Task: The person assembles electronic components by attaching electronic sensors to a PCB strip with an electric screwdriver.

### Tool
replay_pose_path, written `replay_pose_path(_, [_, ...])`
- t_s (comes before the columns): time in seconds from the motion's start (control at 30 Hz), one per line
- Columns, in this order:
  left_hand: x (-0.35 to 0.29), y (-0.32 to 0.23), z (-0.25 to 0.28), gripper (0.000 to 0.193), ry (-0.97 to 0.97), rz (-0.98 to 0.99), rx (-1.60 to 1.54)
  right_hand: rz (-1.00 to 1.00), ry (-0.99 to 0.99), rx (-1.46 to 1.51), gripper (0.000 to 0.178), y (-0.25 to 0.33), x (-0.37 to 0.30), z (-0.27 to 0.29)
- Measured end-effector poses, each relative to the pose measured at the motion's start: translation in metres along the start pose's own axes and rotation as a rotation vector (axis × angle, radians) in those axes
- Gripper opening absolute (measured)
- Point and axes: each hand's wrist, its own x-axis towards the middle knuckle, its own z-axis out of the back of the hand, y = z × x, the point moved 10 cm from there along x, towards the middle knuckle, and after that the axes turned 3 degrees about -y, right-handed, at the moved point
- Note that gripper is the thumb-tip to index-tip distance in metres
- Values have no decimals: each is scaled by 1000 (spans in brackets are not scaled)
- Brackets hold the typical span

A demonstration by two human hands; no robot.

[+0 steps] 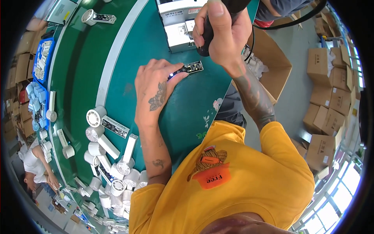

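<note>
My left hand (pixel 152 84) is closed around a handheld fan's slim handle, with its bare circuit board (pixel 193 67) sticking out past my thumb and fingers. A small light glows on the board, and the rest of this piece is hidden under my hand. Higher and to the right, my right hand (pixel 230 41) is wrapped around a black electric screwdriver (pixel 207 37); its tip is not visible. A grey-white metal machine (pixel 181 29) stands on the green bench top (pixel 187 105) just beyond my hands.
White handheld fans (pixel 124 167) are heaped left of my left forearm. A green conveyor belt (pixel 80 74) runs beyond a pale rail, carrying another fan (pixel 98 18). Blue trays (pixel 43 58) hold parts at far left. An open carton (pixel 278 70) stands at right; co-workers sit nearby.
</note>
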Motion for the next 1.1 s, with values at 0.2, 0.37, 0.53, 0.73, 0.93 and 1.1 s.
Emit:
replay_pose_path(0.2, [2, -1, 1, 24, -4, -18, -12, 94, 3, 8, 43, -2, -9, 8])
replay_pose_path(0.37, [0, -1, 4, 24, -18, -26, -15, 138, 23, 56, 52, 3, -15, 16])
replay_pose_path(0.53, [-1, -7, -4, 24, 20, -87, -19, 176, 150, 56, 62, 33, 19, 7])
replay_pose_path(0.73, [3, -17, -10, 25, -9, -120, -31, 233, 48, -76, 19, 32, 46, -34])
replay_pose_path(0.93, [4, -14, 13, 47, -6, -100, -155, -36, -6, 89, 20, 18, 12, -29])
replay_pose_path(1.1, [-6, 25, 24, 58, 76, 104, -192, -88, 103, 98, 20, 4, 7, -51])
